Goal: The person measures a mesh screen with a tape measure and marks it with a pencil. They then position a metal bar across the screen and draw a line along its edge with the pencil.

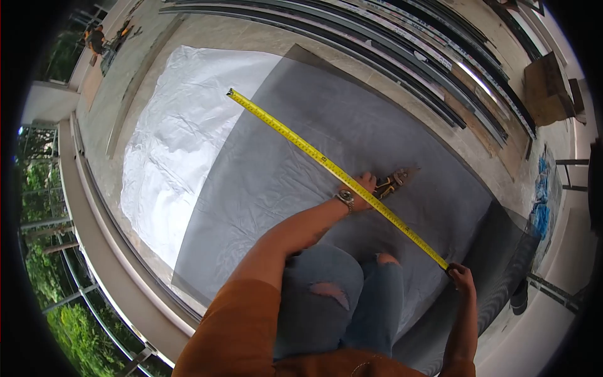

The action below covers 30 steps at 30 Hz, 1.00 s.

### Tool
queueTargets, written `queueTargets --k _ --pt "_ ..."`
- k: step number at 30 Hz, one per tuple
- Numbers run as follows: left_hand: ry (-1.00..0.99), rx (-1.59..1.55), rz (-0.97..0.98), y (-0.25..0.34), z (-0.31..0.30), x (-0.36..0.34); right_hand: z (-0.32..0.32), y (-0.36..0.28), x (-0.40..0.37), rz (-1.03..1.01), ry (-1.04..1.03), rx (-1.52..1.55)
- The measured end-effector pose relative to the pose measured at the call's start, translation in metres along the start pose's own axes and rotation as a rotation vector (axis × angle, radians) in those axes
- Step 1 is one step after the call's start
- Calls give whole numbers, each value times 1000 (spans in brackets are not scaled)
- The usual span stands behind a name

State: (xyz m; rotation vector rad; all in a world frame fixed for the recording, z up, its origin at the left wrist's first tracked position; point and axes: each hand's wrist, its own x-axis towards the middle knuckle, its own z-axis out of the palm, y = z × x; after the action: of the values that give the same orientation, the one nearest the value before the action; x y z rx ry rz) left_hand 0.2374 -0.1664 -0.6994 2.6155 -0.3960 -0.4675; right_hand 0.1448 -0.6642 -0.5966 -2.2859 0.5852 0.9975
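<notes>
Across the dark grey translucent mesh sheet (251,182), a yellow steel measuring tape (295,137) runs diagonally, straight and unsagging – free end past the mesh edge, over the wrinkled silvery-white plastic sheet (173,132). Right hand (463,278): fingers closed round the tape's lower end, probably to control its line; any case is mostly hidden. Left hand (360,203), silver-coloured watch (344,198) at the wrist, is under the tape at mid-length, fingers at the handles of a black-and-yellow metal hand tool (391,183). Tape blocks the view – cannot tell whether that hand grips the tool or just rests against it. Tool lies near the knees in ripped blue jeans (321,267), likely there for easy reach. Plastic underneath probably shields the mesh from the floor. Long dark metal bars (414,60) lie roughly parallel, likely to save space. Writing: tape has printed graduations, numerals too small to read; some bars carry printed strips, illegible. No brand readable anywhere.
</notes>
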Motion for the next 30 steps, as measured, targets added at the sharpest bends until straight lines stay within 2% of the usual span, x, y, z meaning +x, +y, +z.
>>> queueTargets --k 1,4,5,7,11,14,16,17,18,19,23,25,27,28,30 --pt "-97 56 -12 2 8 10 -3 2 -2 -11 -13 9" --pt "-16 29 -107 -11 28 -1 -3 -4 -9 28 0 -5" --pt "164 -97 -46 -33 38 -22 -1 0 -7 39 14 -19" --pt "48 57 -92 -55 5 -75 3 3 -1 39 18 -27" --pt "-18 166 -302 -110 -13 -216 18 13 17 5 -25 -36" --pt "-107 244 -553 -159 -9 -321 32 17 26 -52 -27 -56" --pt "-111 287 -620 -181 -15 -360 37 18 32 -99 1 -99" --pt "-130 262 -699 -185 -19 -372 39 30 40 -294 36 -123" --pt "-146 236 -774 -189 -21 -378 38 38 50 -298 34 -123" --pt "-133 155 -811 -188 -31 -368 38 39 50 -339 57 -155" --pt "381 -76 -675 -208 -32 -293 34 51 60 -350 77 -240" --pt "512 -188 -693 -223 -30 -245 33 44 58 -354 60 -261" --pt "522 -571 -918 -261 -11 -207 36 30 46 -273 85 -224" --pt "521 -579 -915 -254 -22 -196 38 20 37 -270 91 -230" --pt "730 -1124 -1014 -234 -53 -183 42 -2 24 -302 95 -285"
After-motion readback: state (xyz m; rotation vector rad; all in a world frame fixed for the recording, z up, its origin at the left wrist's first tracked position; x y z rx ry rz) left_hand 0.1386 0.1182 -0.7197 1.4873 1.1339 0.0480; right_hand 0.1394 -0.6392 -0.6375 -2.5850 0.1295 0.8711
